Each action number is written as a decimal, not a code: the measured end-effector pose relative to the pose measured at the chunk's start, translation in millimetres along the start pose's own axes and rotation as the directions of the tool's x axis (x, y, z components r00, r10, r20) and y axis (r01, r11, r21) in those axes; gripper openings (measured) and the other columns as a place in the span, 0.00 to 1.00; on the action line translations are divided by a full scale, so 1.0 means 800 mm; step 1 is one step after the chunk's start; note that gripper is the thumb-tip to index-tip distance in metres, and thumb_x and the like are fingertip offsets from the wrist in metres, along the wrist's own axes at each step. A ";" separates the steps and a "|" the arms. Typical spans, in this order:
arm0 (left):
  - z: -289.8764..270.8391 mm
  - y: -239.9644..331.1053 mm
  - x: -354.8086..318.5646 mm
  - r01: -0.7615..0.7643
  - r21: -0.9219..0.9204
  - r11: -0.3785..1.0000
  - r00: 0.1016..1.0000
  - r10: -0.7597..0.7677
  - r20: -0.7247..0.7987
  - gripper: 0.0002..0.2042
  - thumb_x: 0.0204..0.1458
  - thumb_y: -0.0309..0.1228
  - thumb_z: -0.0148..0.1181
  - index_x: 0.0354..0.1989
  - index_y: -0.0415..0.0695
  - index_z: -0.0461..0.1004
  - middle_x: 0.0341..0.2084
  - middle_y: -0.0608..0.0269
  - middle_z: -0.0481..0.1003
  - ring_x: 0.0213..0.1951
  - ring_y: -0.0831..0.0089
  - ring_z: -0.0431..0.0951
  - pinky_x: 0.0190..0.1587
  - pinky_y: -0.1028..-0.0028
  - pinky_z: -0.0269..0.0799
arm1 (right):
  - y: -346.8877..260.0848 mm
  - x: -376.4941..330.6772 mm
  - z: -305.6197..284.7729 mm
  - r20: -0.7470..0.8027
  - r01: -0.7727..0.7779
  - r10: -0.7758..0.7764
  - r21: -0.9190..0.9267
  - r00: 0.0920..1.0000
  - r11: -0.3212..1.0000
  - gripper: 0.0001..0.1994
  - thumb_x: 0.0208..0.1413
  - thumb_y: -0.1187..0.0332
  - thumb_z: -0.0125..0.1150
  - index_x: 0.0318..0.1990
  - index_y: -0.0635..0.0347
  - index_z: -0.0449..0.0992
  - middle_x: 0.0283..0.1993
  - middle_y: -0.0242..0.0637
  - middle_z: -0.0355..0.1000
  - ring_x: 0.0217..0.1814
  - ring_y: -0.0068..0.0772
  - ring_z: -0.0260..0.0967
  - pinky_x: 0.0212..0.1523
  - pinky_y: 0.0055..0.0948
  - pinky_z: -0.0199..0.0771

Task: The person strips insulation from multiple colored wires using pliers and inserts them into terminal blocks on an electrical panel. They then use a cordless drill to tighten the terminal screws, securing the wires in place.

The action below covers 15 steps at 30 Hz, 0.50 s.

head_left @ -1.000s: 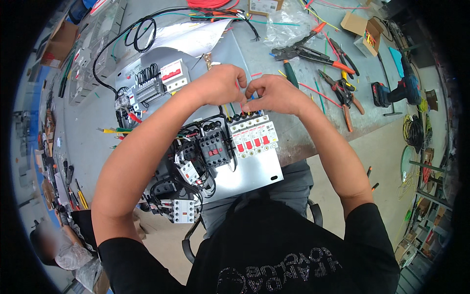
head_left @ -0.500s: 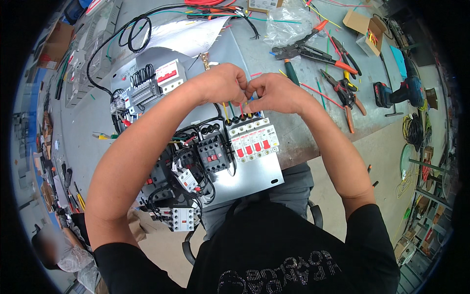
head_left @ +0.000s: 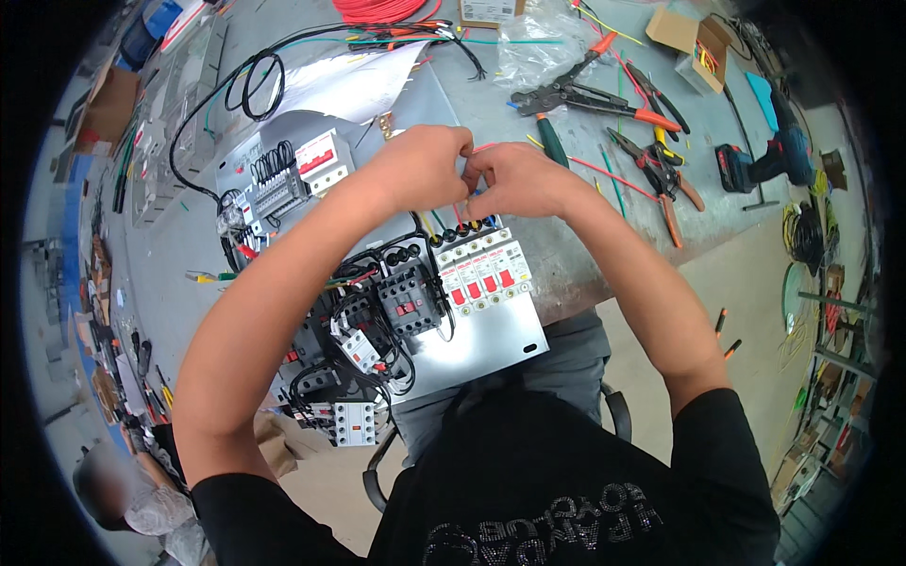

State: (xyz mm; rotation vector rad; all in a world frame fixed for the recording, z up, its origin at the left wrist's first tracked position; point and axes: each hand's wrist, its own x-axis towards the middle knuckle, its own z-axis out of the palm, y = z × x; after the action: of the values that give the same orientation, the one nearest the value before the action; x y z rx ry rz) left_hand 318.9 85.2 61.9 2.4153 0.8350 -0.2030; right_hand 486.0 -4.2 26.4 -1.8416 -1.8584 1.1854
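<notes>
Above the row of circuit breakers [head_left: 488, 274] with red switches, my two hands meet fingertip to fingertip. My left hand [head_left: 427, 168] is closed, its fingertips curled toward the right hand and mostly hidden. My right hand [head_left: 521, 179] pinches with thumb and forefinger. Thin coloured wires rise from the breakers' far side toward the fingers; a red wire [head_left: 458, 213] runs up between the hands. Which wire each hand pinches is largely covered. The breakers sit on a metal mounting plate [head_left: 491, 354], beside a black contactor [head_left: 408, 300] with dark cabling.
A white breaker [head_left: 323, 160] and a grey terminal block [head_left: 279, 195] stand farther left on the plate. Beyond my right hand lie a large crimping tool [head_left: 576, 94], wire strippers [head_left: 656, 165] and a cordless drill [head_left: 779, 156]. Paper [head_left: 344, 85] and a red wire coil [head_left: 380, 9] lie at the back.
The whole view has shifted slightly. My hands remain together above the breakers, with the fingers slightly repositioned and the fingertips more hidden.
</notes>
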 end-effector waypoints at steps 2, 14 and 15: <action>0.006 0.006 -0.006 -0.151 0.219 0.964 0.974 0.183 -0.135 0.21 0.40 0.28 0.73 0.45 0.40 0.77 0.34 0.51 0.82 0.38 0.53 0.83 0.42 0.58 0.78 | 0.007 0.003 0.004 -0.026 0.045 -0.045 0.012 0.999 0.999 0.25 0.37 0.54 0.78 0.40 0.62 0.83 0.33 0.38 0.77 0.36 0.32 0.75 0.39 0.32 0.72; -0.012 0.025 -0.001 -0.489 0.237 0.840 0.858 0.412 0.308 0.07 0.48 0.31 0.71 0.37 0.51 0.85 0.30 0.62 0.79 0.42 0.56 0.80 0.45 0.58 0.74 | 0.060 -0.084 0.035 -0.310 0.219 -0.036 0.581 0.950 0.784 0.11 0.56 0.67 0.71 0.42 0.65 0.82 0.40 0.37 0.80 0.42 0.25 0.77 0.45 0.29 0.76; -0.013 0.030 0.004 -0.504 0.271 0.820 0.845 0.403 0.351 0.06 0.49 0.32 0.71 0.36 0.51 0.85 0.30 0.63 0.79 0.42 0.57 0.79 0.45 0.58 0.74 | 0.058 -0.090 0.044 -0.347 0.233 -0.019 0.586 0.938 0.776 0.10 0.55 0.67 0.71 0.41 0.65 0.82 0.40 0.37 0.80 0.41 0.24 0.77 0.44 0.29 0.77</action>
State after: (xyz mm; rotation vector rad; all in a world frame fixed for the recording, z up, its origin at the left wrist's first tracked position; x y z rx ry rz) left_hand 335.6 77.1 81.2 2.7504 0.0682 -0.5283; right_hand 505.7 -89.6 -2.8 -1.3974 -1.1849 1.1715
